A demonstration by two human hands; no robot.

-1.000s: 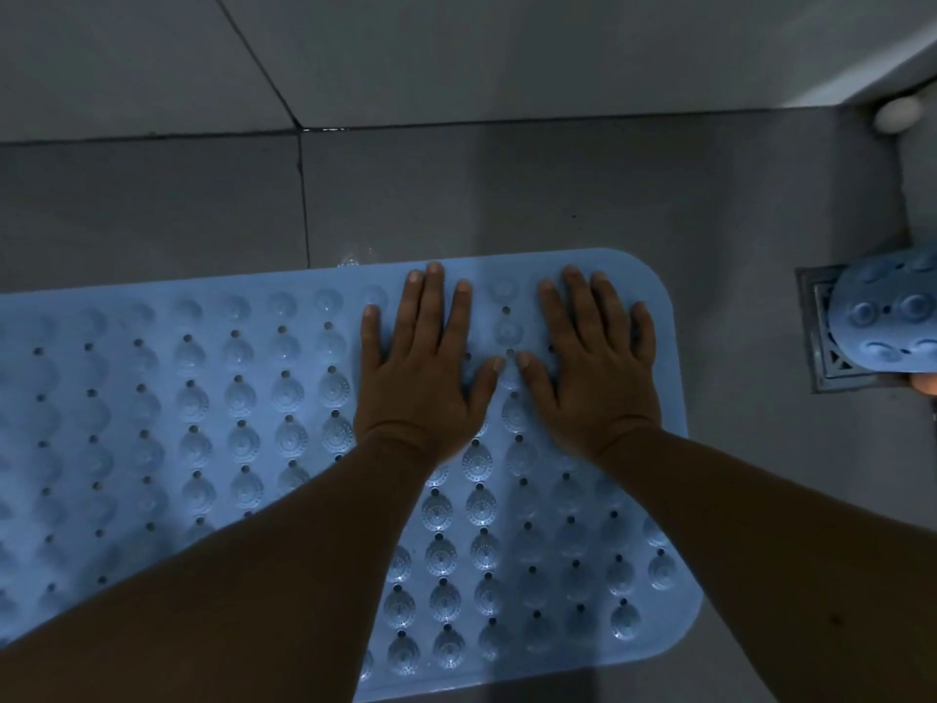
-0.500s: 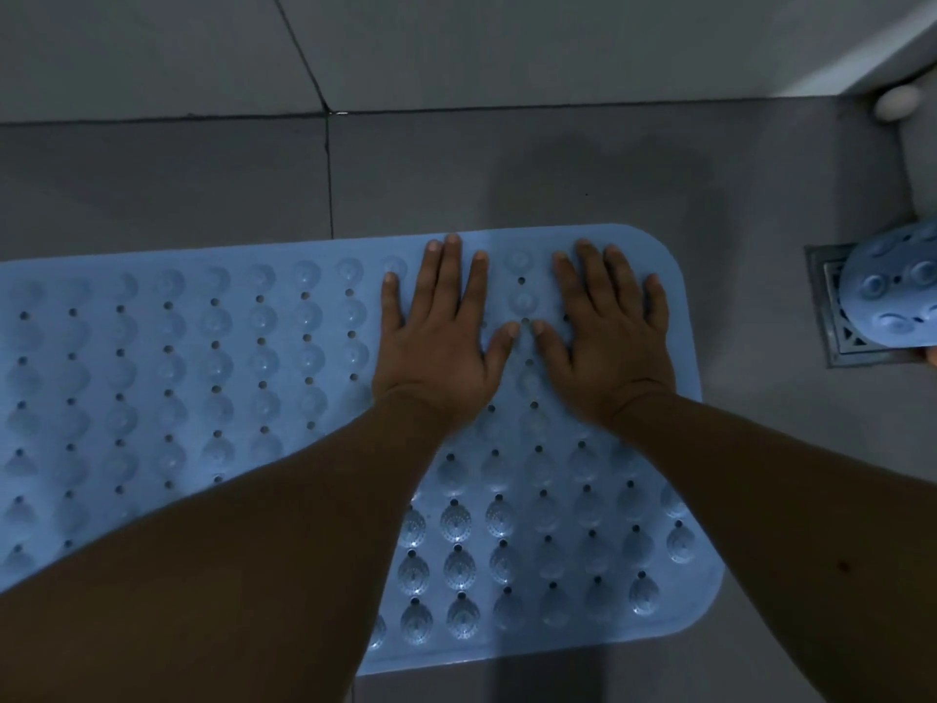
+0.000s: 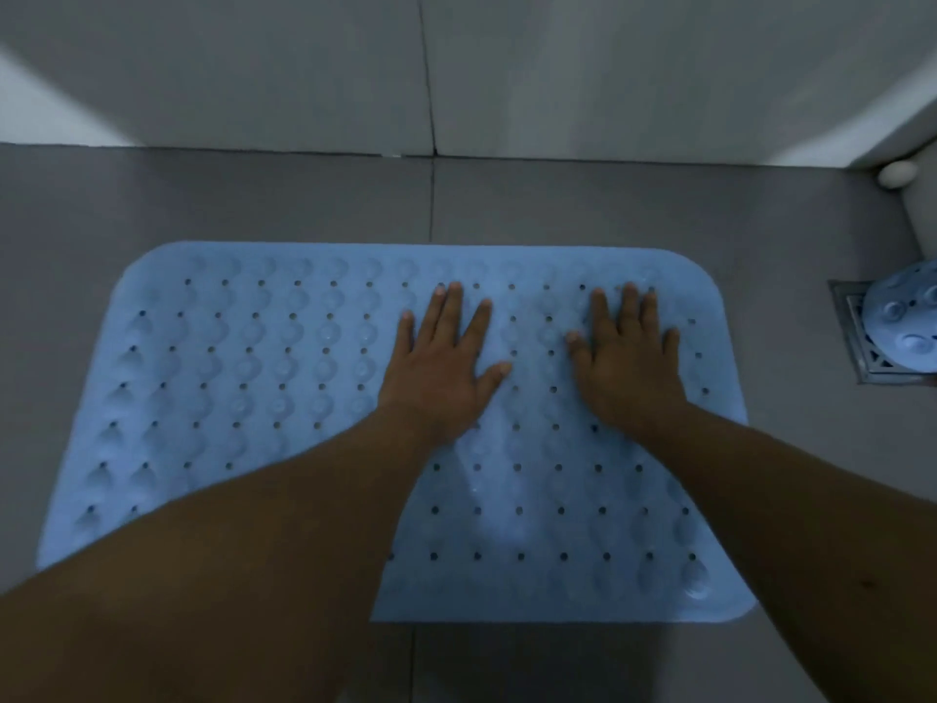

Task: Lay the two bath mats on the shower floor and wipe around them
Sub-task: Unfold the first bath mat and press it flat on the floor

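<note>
Both hands have spread apart since a second ago; left hand [image 3: 440,370] and right hand [image 3: 626,362] press flat, fingers wide, on the blue mat [image 3: 263,357] on the floor [image 3: 791,235]. Second mat [image 3: 905,322], rolled, covers the drain [image 3: 857,342] at right

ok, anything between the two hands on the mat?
Nothing but bare blue bath mat separates the left hand from the right hand in the head view.
</note>
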